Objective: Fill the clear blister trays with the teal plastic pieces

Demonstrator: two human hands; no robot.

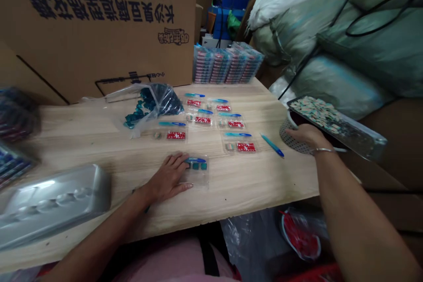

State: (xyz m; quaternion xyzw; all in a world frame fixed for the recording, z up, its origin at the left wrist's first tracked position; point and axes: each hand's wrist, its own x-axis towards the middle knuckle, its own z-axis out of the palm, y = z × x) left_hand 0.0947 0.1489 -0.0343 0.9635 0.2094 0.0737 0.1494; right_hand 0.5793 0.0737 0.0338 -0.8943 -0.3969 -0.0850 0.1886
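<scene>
My left hand (168, 177) lies flat on a small clear plastic bag (197, 169) on the light wooden table (99, 141), with fingers spread. That bag holds a blue tool-like piece and teal tiles. My right hand (306, 137) grips the rim of a grey perforated basket (292, 136) at the table's right edge. A tilted metal tray (350, 130) of small cream pieces (315, 111) sits just above that hand. Several filled clear bags (236, 141) with red cards and blue pieces lie in rows beyond my hands. A loose blue piece (272, 145) lies near my right hand.
A bag of teal pieces (152, 105) lies at the table's far side, behind which stand stacked packets (228, 64). A silver moulded tray (53, 205) sits at the near left. A cardboard box (92, 22) and bulging sacks (317, 39) rise behind the table.
</scene>
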